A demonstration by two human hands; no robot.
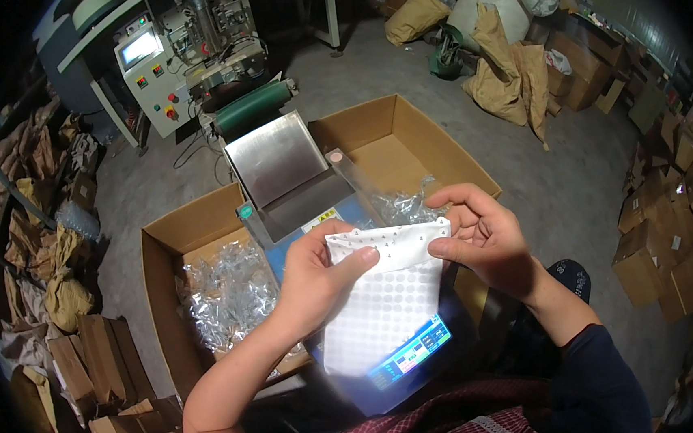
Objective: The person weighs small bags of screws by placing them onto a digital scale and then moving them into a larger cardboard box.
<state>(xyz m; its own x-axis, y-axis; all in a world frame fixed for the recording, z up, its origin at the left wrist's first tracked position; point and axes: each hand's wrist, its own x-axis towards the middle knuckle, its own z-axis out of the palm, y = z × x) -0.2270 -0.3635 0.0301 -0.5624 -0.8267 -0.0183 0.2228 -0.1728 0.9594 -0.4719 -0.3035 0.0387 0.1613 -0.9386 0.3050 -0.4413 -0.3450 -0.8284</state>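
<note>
A white sheet of round stickers (393,294) is held up in front of me, its top edge folded over toward me so that a strip with small dark printed marks shows. My left hand (310,272) pinches the left part of this fold, thumb on the near side. At the fold's right end, my right hand (487,242) presses with the thumb, its fingers curled behind and above. Beneath the sheet stands a blue machine (344,215) with a lit touch screen (422,347). A steel plate (277,158) slopes at its far end.
Left of the machine, a cardboard box (167,312) holds many shiny clear packets (226,287); another box (395,160) stands to the right with a few packets. A control cabinet (154,93) with a green roller (252,108) is behind. Sacks (507,82) and cartons (651,262) line the right side.
</note>
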